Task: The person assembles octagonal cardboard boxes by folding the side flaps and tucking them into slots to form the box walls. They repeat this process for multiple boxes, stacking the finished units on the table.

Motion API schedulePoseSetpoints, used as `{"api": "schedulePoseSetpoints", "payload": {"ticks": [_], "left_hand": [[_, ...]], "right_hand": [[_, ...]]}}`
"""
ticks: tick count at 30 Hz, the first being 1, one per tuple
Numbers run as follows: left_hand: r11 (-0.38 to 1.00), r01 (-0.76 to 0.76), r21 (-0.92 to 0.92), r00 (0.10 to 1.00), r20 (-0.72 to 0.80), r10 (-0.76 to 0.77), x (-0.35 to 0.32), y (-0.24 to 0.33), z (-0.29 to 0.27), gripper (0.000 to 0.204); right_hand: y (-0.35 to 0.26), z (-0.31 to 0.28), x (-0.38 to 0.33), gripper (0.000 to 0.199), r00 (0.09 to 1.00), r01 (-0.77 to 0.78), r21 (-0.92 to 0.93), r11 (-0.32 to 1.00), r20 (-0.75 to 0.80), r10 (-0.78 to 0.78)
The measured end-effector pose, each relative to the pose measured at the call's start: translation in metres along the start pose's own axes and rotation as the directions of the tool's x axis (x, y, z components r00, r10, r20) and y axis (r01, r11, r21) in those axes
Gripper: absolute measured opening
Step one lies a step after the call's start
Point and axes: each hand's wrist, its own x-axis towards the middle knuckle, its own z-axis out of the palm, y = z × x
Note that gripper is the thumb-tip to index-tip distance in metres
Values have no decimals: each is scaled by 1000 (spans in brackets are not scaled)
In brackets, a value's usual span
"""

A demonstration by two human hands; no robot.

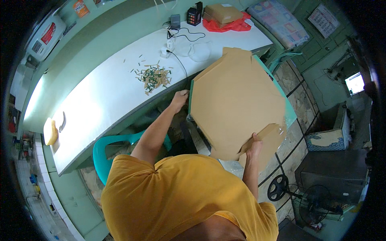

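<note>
A large flat piece of brown cardboard (239,98) with folded flaps and cut corners lies in front of me, to the right of the long white counter. At its left edge, beside a dark green strip, my left hand (181,100) is closed; its fingertips are partly hidden at the edge. My right hand (254,146) grips a raised flap (265,138) at the near right corner, thumb on top and the other fingers mostly hidden. Under the cardboard, a teal surface (290,114) shows along the right side, with some clear plastic near the corner.
On the white counter (94,88) lies a pile of small green and tan strips (154,77). Cables with a white adapter (165,52) and a red bag (227,25) under brown boxes (223,13) are farther back. A teal chair (102,156) stands at left, a black fan (317,203) at right.
</note>
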Motion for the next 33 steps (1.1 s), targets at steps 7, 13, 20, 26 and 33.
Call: {"api": "schedulePoseSetpoints", "payload": {"ticks": [7, 13, 20, 26, 33], "left_hand": [[421, 276, 864, 908, -379, 181, 84, -15, -143, 28], [324, -236, 916, 635, -107, 765, 76, 21, -74, 33], [355, -905, 234, 362, 861, 357, -63, 12, 131, 32], [279, -938, 207, 251, 959, 130, -77, -20, 157, 26], [213, -963, 163, 222, 930, 294, -66, -49, 166, 17]], "right_hand": [[42, -59, 15, 11, 997, -80, 59, 995, -20, 81], [91, -120, 8, 21, 983, -77, 158, 984, -153, 102], [37, -154, -43, 21, 990, -68, -996, 64, -76, -120], [39, -161, -41, 26, 520, 734, -589, -338, 808, -279], [30, -137, 12, 23, 542, 826, -542, -158, 839, -44]]}}
